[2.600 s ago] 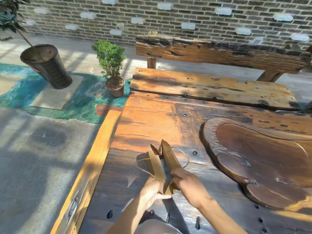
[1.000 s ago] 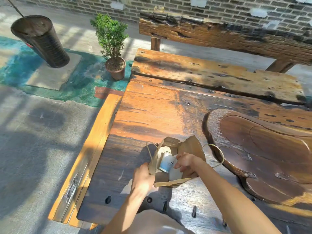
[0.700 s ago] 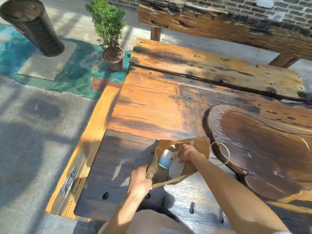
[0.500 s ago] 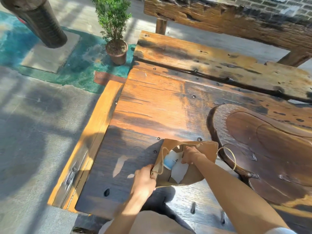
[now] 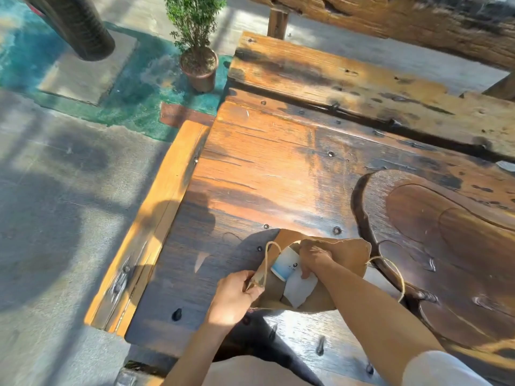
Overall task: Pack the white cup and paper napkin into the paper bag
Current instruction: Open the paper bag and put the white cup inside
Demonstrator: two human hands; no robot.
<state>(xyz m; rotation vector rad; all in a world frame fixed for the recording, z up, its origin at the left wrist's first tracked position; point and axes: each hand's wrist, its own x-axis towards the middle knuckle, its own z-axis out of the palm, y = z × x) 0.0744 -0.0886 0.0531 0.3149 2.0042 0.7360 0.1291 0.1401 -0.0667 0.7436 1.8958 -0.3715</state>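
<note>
A brown paper bag (image 5: 349, 253) with twine handles lies open on the dark wooden table (image 5: 273, 174), its mouth toward me. Inside it I see the white cup (image 5: 285, 264) with a blue band, lying on its side, and a white paper napkin (image 5: 299, 288) just below it. My left hand (image 5: 234, 295) pinches the bag's near left rim and holds the mouth apart. My right hand (image 5: 313, 257) reaches into the bag, fingers curled over the cup and the napkin's upper edge; whether it grips either one is unclear.
A carved dark wooden tray (image 5: 446, 246) sits right beside the bag on the right. A wooden bench (image 5: 362, 79) runs along the table's far side. On the floor to the left stand a small potted plant (image 5: 198, 51) and a large dark planter (image 5: 80, 26).
The bag went from folded and narrow between both hands to spread open with cup and napkin inside. My right hand has pushed deeper into it. My view has tilted down.
</note>
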